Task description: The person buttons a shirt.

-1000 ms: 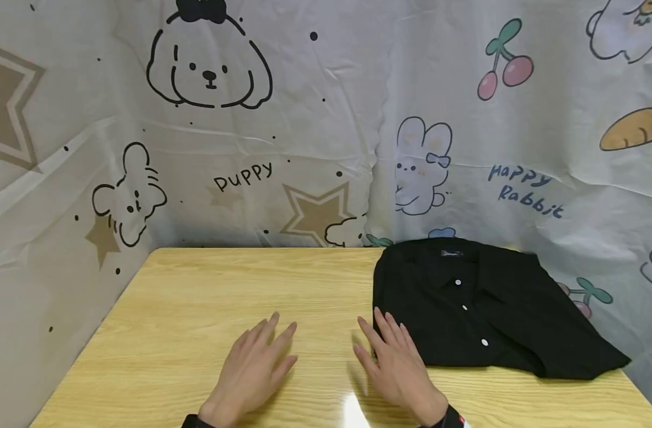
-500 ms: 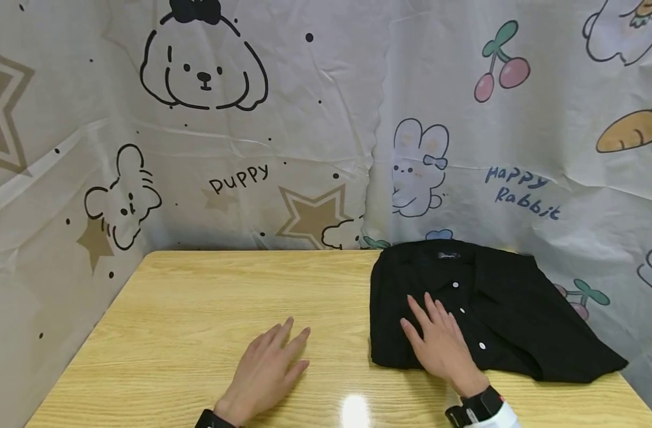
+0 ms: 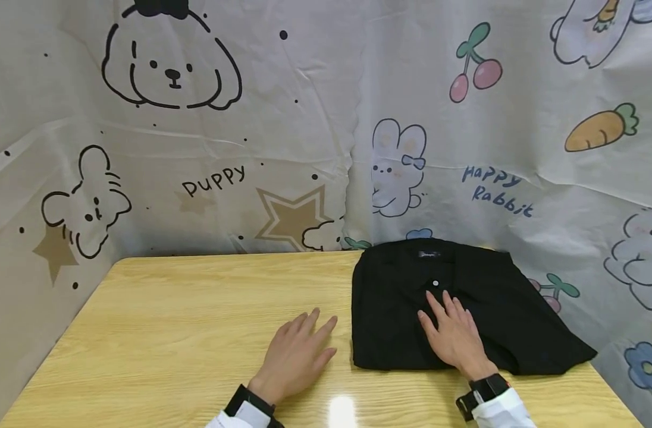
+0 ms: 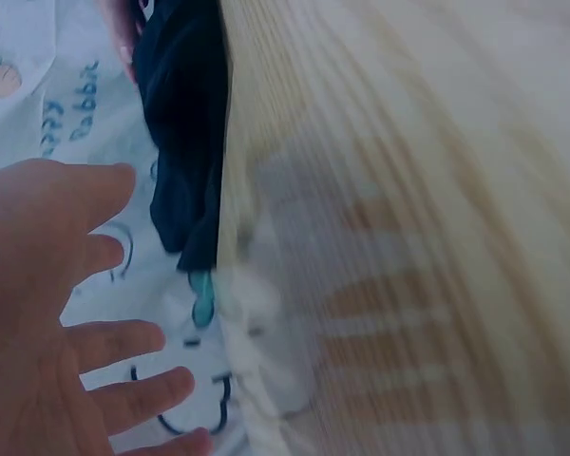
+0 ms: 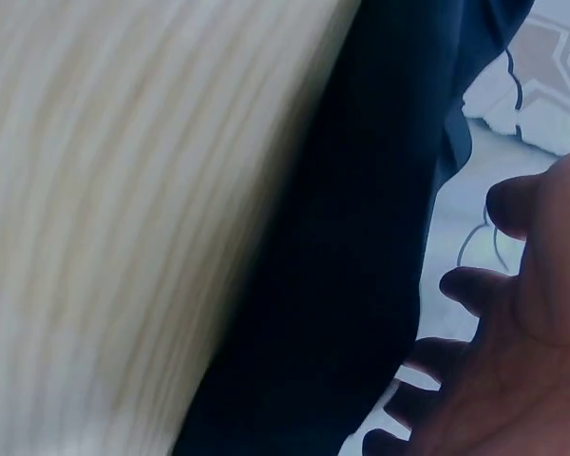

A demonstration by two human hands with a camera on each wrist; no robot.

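Note:
A black button shirt lies folded on the right part of the wooden table, its collar label toward the back and one side spreading out to a point at the right. My right hand is over the shirt's front with fingers spread; in the right wrist view a gap shows between the hand and the black cloth. To the left of the shirt, my left hand hovers over bare wood with straight, spread fingers, holding nothing. In the left wrist view that hand is apart from the shirt.
The light wooden table reaches back to a hanging white cloth printed with cartoon animals, stars and fruit. This cloth also closes off the left and right sides. Light glares off the table near its front edge.
My right hand has moved right, from the shirt's left edge to over its buttoned front. The left hand has shifted right, toward the shirt. The head view has turned slightly right.

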